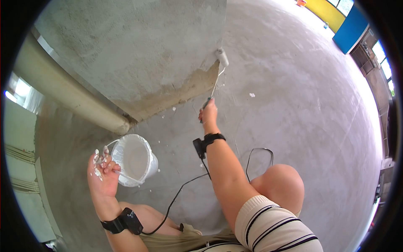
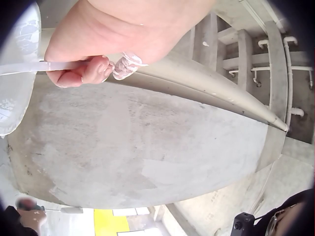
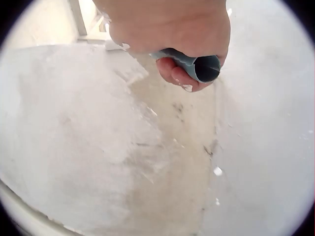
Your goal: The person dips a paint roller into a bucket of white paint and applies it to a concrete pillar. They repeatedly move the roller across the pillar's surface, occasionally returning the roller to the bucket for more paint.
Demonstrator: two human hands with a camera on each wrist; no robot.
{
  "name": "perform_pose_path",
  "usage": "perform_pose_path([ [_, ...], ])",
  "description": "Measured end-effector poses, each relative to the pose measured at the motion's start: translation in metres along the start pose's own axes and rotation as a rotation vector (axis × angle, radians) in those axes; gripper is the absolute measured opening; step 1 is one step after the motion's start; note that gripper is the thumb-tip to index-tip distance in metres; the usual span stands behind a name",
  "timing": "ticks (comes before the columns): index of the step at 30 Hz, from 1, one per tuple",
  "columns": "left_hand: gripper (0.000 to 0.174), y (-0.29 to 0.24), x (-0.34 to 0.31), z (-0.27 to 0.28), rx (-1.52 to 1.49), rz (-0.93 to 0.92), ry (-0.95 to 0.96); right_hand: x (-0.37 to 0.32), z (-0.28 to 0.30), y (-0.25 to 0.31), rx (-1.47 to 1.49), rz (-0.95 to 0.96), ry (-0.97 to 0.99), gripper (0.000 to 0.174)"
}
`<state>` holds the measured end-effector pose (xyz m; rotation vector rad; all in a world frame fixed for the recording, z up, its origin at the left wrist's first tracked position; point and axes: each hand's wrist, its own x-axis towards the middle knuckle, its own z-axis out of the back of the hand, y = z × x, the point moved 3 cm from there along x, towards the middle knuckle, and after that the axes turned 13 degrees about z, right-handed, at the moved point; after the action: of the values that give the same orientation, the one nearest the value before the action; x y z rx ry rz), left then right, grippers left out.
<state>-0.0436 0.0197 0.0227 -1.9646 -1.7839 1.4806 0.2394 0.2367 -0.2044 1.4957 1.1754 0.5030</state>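
Observation:
My right hand point(image 1: 208, 112) grips the dark green handle of a paint roller, whose white roller head point(image 1: 222, 57) is at the wall's right edge near the bottom. In the right wrist view, fingers curl round the hollow handle end point(image 3: 207, 69). The lower strip of the wall point(image 1: 168, 54) is bare tan; above it the surface is grey-white. My left hand point(image 1: 103, 175), spotted with white, has its fingers curled round the handle of a white bucket point(image 1: 152, 161). The left wrist view shows that handle point(image 2: 54, 66) in the fingers. Pale material fills part of the bucket.
A thick beige pipe point(image 1: 71, 90) runs down beside the wall to the floor. White drips point(image 1: 252, 95) dot the grey floor. A black cable point(image 1: 176, 195) joins the wrist devices across my lap. A blue panel point(image 1: 350, 27) stands at the far right.

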Motion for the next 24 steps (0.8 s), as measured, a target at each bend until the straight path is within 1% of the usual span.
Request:
perform_pose_path([
  [1,0.026,0.0,-0.001,-0.001,0.012,-0.01,-0.015,-0.01,-0.001,-0.016,-0.079,0.034,-0.018,0.048],
  [3,0.026,0.0,-0.001,-0.001,0.01,-0.002,-0.011,0.015,0.003,-0.123,-0.396,0.287,0.015,0.047],
  [5,0.026,-0.001,0.0,0.001,0.012,0.004,-0.006,-0.039,-0.001,-0.108,-0.458,0.088,0.138,0.053],
  [6,0.026,-0.001,0.001,0.002,0.005,0.011,0.009,-0.046,0.003,-0.128,-0.456,0.086,0.138,0.053],
  [7,0.026,-0.001,0.001,0.003,-0.001,0.017,0.025,-0.046,0.006,-0.16,-0.425,0.116,0.188,0.046],
  [8,0.026,-0.001,0.001,0.003,-0.001,0.018,0.024,-0.044,0.007,-0.176,-0.395,0.146,0.238,0.042],
  [9,0.027,-0.001,0.001,0.002,-0.003,0.023,0.02,-0.047,0.009,-0.167,-0.396,0.146,0.239,0.042],
  [11,0.027,-0.001,-0.001,0.002,-0.009,0.026,0.011,-0.06,0.015,-0.128,-0.5,0.1,0.226,0.05],
  [12,0.027,-0.001,-0.001,0.001,0.0,0.018,0.007,-0.063,0.011,-0.109,-0.502,0.098,0.231,0.05],
  [14,0.027,-0.001,0.0,0.001,0.008,0.01,0.002,-0.052,-0.001,-0.062,-0.028,0.056,0.052,0.048],
  [16,0.028,0.0,0.001,0.003,-0.008,0.006,0.003,-0.033,-0.009,-0.024,0.066,0.085,0.044,0.046],
  [18,0.028,-0.001,0.001,0.003,-0.002,0.014,0.016,-0.016,-0.014,0.003,0.091,0.075,0.042,0.046],
  [20,0.028,-0.001,0.001,0.003,0.008,0.021,0.029,-0.014,-0.017,0.006,0.118,0.064,0.038,0.046],
  [22,0.028,-0.001,0.001,0.003,0.004,0.014,0.037,-0.002,-0.015,-0.021,-0.164,0.203,0.011,0.047],
  [23,0.028,0.0,0.001,0.002,0.004,0.017,0.034,-0.002,-0.014,-0.04,-0.166,0.2,0.011,0.047],
  [24,0.028,-0.001,0.0,0.002,0.007,0.016,0.021,-0.008,-0.013,-0.063,-0.334,0.222,0.033,0.047],
])
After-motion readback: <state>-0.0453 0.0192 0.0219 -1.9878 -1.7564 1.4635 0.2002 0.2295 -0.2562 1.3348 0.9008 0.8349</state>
